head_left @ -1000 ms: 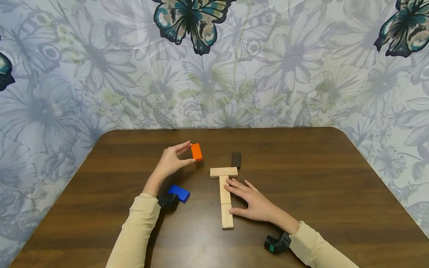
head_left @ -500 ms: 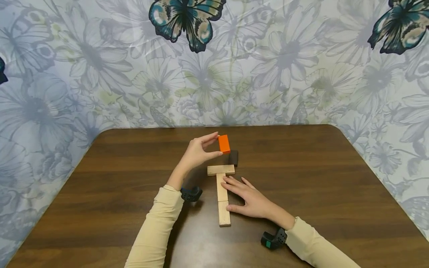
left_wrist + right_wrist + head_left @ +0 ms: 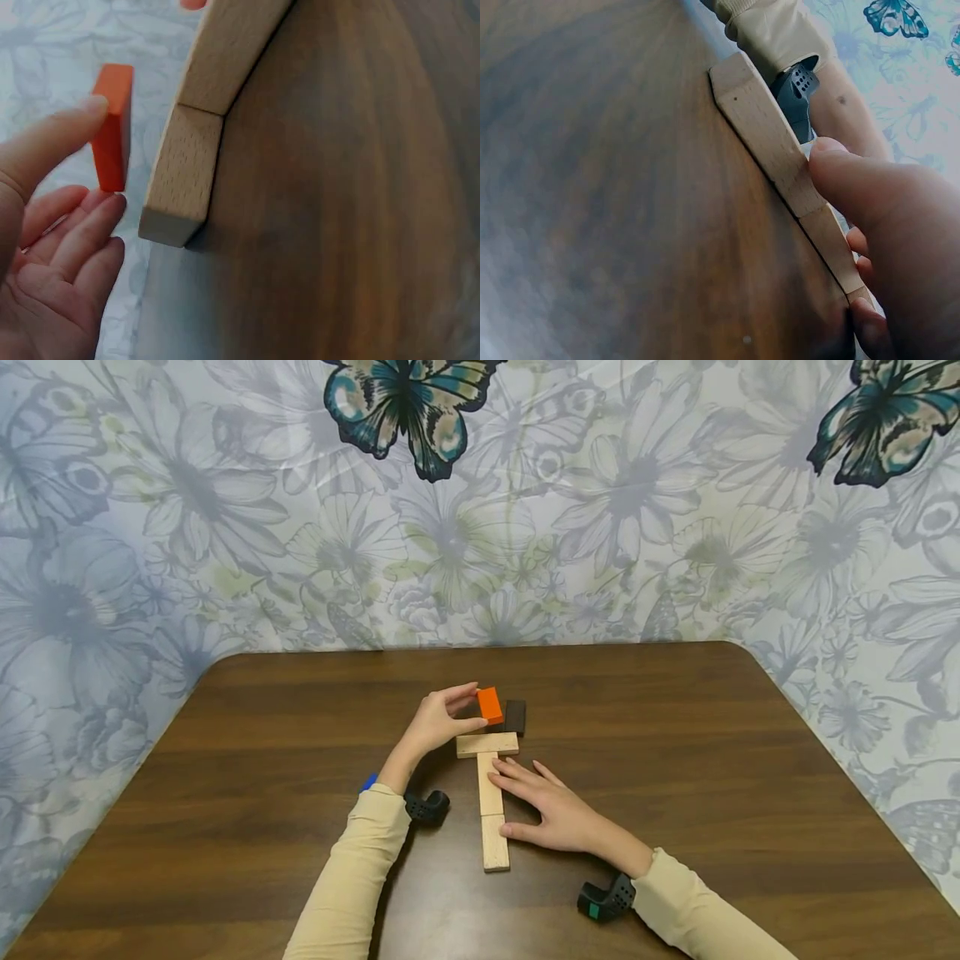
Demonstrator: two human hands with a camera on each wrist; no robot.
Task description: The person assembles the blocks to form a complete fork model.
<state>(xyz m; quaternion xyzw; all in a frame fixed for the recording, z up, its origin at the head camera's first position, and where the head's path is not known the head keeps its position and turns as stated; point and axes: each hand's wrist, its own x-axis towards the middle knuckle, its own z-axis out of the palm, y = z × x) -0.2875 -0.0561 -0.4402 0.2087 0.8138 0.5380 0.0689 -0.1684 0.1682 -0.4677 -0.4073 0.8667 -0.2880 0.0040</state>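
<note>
My left hand (image 3: 437,722) pinches an orange block (image 3: 490,705) between thumb and fingers, just left of a dark brown block (image 3: 516,717). A dark patch shows under the orange block; whether it touches the table cannot be told. A pale wooden block (image 3: 487,744) lies crosswise, and below it two more wooden blocks run end to end, the upper block (image 3: 488,797) and the lower block (image 3: 495,847), forming a T. My right hand (image 3: 562,814) rests along their right side with fingers spread, its thumb (image 3: 832,161) against the wood in the right wrist view.
A blue block (image 3: 368,782) is mostly hidden behind my left wrist. All blocks are on a brown wooden table (image 3: 712,735), whose far edge meets a wall covering (image 3: 645,527) with flowers and butterflies. Each wrist wears a black device (image 3: 606,897).
My left hand has carried the orange block rightward to the dark block, then brought it lower beside it. My right hand has stayed at the wooden blocks. The view has shifted slightly.
</note>
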